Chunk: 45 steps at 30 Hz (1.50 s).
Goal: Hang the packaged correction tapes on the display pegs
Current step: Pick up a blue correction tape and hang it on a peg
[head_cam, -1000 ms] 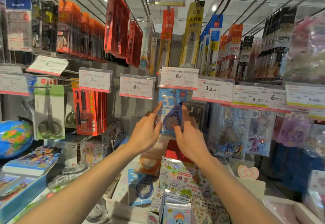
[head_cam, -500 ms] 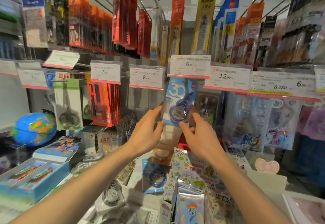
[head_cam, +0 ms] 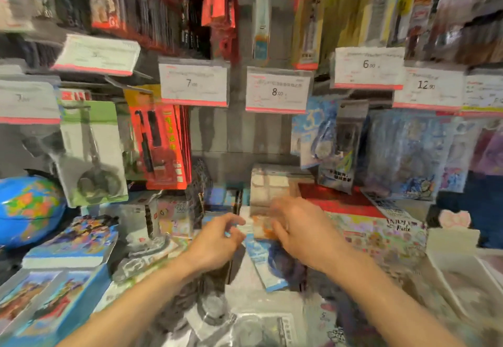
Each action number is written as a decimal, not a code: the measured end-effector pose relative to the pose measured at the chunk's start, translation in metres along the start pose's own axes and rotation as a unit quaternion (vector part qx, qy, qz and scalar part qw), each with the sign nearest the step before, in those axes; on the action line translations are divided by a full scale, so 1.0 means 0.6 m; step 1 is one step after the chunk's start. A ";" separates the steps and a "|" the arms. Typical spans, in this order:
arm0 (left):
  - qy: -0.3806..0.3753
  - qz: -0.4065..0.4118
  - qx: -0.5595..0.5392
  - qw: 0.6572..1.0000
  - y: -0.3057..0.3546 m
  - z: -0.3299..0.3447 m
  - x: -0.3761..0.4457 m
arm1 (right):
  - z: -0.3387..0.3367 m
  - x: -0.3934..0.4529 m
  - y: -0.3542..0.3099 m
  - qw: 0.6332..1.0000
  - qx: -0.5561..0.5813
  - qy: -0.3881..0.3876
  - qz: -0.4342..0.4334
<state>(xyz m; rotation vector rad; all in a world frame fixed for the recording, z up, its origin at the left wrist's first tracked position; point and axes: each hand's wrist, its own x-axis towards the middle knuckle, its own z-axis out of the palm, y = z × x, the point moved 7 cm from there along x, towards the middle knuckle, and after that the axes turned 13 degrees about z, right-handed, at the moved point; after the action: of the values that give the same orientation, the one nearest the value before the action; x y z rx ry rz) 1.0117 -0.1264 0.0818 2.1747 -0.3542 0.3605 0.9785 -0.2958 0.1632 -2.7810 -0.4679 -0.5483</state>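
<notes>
Blue card and clear blister: one packaged correction tape (head_cam: pixel 317 134) hangs on a display peg under the 6.00 price tag (head_cam: pixel 368 68), right of centre and far back on the wall, face out so a shopper can read it. Nothing touches it; it hangs by its own punched hole, tilted a little.

Nearer, another blue pack (head_cam: pixel 262 262) lies flat in the heap of loose stock on the near counter, likely the next one to go up. Both hands are low over that heap. The left hand (head_cam: pixel 215 243) has its fingers loosely curled with the thumb forward, and seems to hold nothing, though blur makes that uncertain. The right hand (head_cam: pixel 299 229) is smeared by motion, fingers spread downward just above the pack and an orange-edged packet (head_cam: pixel 261 228); whether it has hold of anything I cannot tell.

Left of the hung tape, the peg under the 8.00 tag (head_cam: pixel 277 89) looks bare, with red packs (head_cam: pixel 160 145) beyond it under 7.00. Far left sits a blue globe (head_cam: pixel 27 210).

My read: reaching down for fresh stock.
</notes>
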 end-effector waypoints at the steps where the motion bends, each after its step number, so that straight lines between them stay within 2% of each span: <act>1: -0.025 -0.012 0.006 1.000 -0.018 0.009 0.000 | 0.027 0.003 -0.003 0.999 -0.032 -0.035 0.017; 5: -0.105 -0.062 -0.031 0.992 -0.072 0.047 -0.003 | 0.115 -0.002 0.007 0.972 -0.112 -0.173 0.113; 8: -0.116 -0.070 -0.055 0.989 -0.084 0.060 0.000 | 0.142 -0.011 0.015 0.960 -0.103 -0.210 0.155; 15: -0.112 -0.095 -0.079 0.986 -0.069 0.067 0.001 | 0.133 -0.020 0.016 0.958 -0.100 -0.189 0.194; 18: -0.074 -0.132 -0.162 0.975 -0.069 0.054 -0.005 | 0.127 -0.023 0.008 0.961 -0.075 -0.182 0.194; 22: -0.016 -0.151 -0.197 0.969 -0.084 0.011 -0.020 | 0.131 -0.025 -0.026 0.967 -0.025 -0.187 0.170; 26: 0.013 -0.170 -0.270 0.947 -0.085 -0.036 -0.048 | 0.140 -0.020 -0.073 0.975 -0.002 -0.174 0.137; 33: 0.053 -0.148 -0.279 0.947 -0.077 -0.094 -0.078 | 0.136 -0.016 -0.135 0.982 0.038 -0.153 0.100; 37: 0.100 -0.100 -0.270 0.952 -0.051 -0.137 -0.091 | 0.110 -0.014 -0.146 0.986 0.092 -0.116 0.078; 42: 0.144 -0.045 -0.294 0.944 0.020 -0.153 -0.096 | 0.037 -0.015 -0.124 0.984 0.157 -0.069 0.037; 45: 0.150 0.005 -0.290 0.945 0.095 -0.137 -0.090 | -0.024 -0.024 -0.083 0.969 0.240 -0.055 0.014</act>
<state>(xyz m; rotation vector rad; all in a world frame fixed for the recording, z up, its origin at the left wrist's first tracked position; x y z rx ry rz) 0.9300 -0.0859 0.1498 1.5163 -0.2584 0.5124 0.9431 -0.2585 0.1799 -2.3527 -0.5059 -0.2322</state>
